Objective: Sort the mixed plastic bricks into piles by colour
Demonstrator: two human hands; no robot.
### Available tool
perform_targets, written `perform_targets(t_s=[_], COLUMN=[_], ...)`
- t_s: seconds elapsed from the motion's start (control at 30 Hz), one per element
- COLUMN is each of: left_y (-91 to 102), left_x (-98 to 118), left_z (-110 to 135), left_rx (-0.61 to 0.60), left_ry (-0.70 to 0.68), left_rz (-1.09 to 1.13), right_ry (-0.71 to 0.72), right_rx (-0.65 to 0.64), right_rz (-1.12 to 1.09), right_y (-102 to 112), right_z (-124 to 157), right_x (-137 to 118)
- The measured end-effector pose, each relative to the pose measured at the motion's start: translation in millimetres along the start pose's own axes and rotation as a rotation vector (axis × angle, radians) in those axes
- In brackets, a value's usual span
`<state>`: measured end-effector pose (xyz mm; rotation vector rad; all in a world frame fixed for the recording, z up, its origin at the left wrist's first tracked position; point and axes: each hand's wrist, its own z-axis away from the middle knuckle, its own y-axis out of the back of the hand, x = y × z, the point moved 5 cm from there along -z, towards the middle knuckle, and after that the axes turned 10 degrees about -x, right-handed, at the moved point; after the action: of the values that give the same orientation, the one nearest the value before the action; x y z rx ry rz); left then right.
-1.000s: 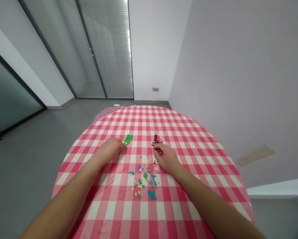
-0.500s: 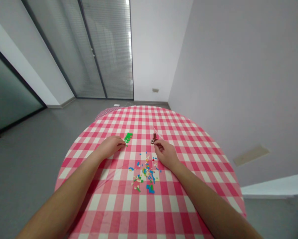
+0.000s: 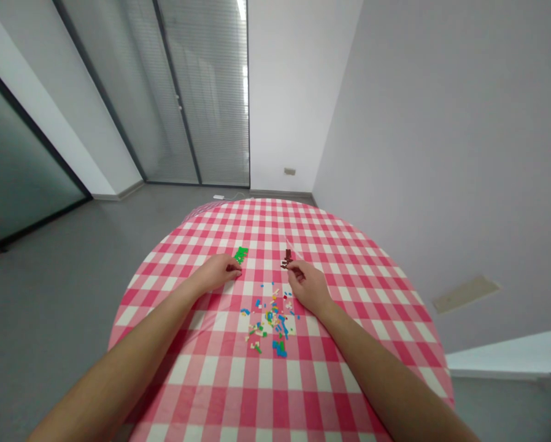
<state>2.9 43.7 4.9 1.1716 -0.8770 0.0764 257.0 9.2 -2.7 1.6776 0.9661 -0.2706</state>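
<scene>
My left hand [image 3: 221,272] rests at the near end of a patch of small green building bricks [image 3: 242,252], its fingers curled and fingertips close together. Whether a piece sits between them is too small to see. Across from it, my right hand [image 3: 310,286] is at the near end of a cluster of dark brown bricks [image 3: 288,253]. Thumb and forefinger there are pinched, and what they hold, if anything, cannot be made out. Nearer to me, between the forearms, lies a loose scatter of mixed bricks [image 3: 282,325] in blue, white, yellow, green and red.
A red-and-white checked cloth [image 3: 238,405] covers the rounded table. Blue and green bricks [image 3: 280,350] lie at the scatter's near edge. Beyond the table are a glass partition [image 3: 211,110], a wall socket [image 3: 289,171] and a white wall [image 3: 441,123] to the right.
My left hand has shifted slightly right, now covering part of the green patch's near end. My right hand stays by the brown bricks. The camera view has moved a little.
</scene>
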Motion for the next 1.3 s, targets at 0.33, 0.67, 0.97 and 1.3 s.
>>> perform_targets(t_s=[0.33,0.67,0.97,1.3], left_y=[3.2,6.3,5.0,-0.7], left_x=[-15,-27,-30,-13], left_z=[4,7,14,25], left_rx=[0.189,0.358,0.408,0.218], left_ry=[0.143,0.278,0.296,0.157], left_rz=[0.003,0.039,0.05,0.072], right_ry=[-0.004,0.037,0.031,0.075], right_rx=[-0.004,0.028,0.026,0.009], right_rz=[0.003,-0.039,-0.06,0.011], right_y=[1,0,-1,3], right_z=[1,0,1,0], right_x=[-2,-1,-1,-7])
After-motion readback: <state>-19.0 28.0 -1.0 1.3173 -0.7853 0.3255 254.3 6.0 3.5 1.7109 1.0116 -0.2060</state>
